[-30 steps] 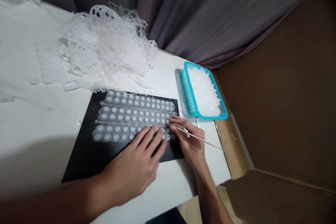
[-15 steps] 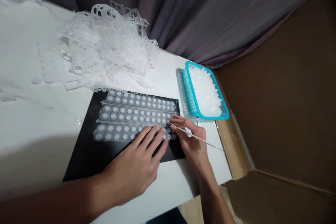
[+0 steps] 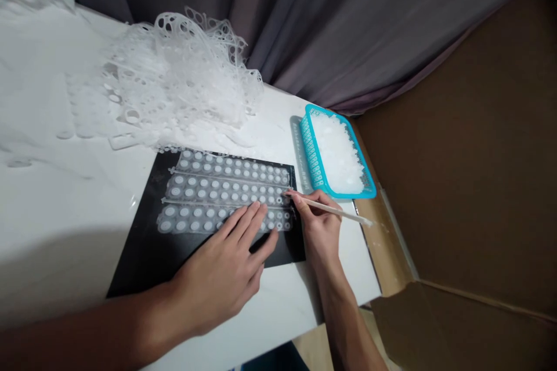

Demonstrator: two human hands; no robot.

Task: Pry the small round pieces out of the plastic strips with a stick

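Observation:
A translucent sheet with rows of round white pieces (image 3: pixel 203 193) lies on a black mat (image 3: pixel 143 266). My left hand (image 3: pixel 232 261) rests with its fingers stretched out over the near rows, pressing on the sheet's lower right part. At the sheet's right end, my right hand (image 3: pixel 321 221) pinches a thin pale stick-like tool (image 3: pixel 339 208). The tool's inner end is at the middle rows, while its other end points out to the right. What the tool's tip touches is too small to make out.
Behind the mat is a heap of clear perforated plastic sheets (image 3: pixel 174 75). To the right stands a turquoise basket (image 3: pixel 311 153) filled with small white pieces (image 3: pixel 337 153). Grey curtains (image 3: pixel 313 23) hang along the back, and brown cardboard (image 3: pixel 470 156) walls the right side.
My right hand has shifted slightly and regripped, turning the tool to a shallower slant with its tip at the sheet's middle rows. My left hand's fingers have drawn closer together.

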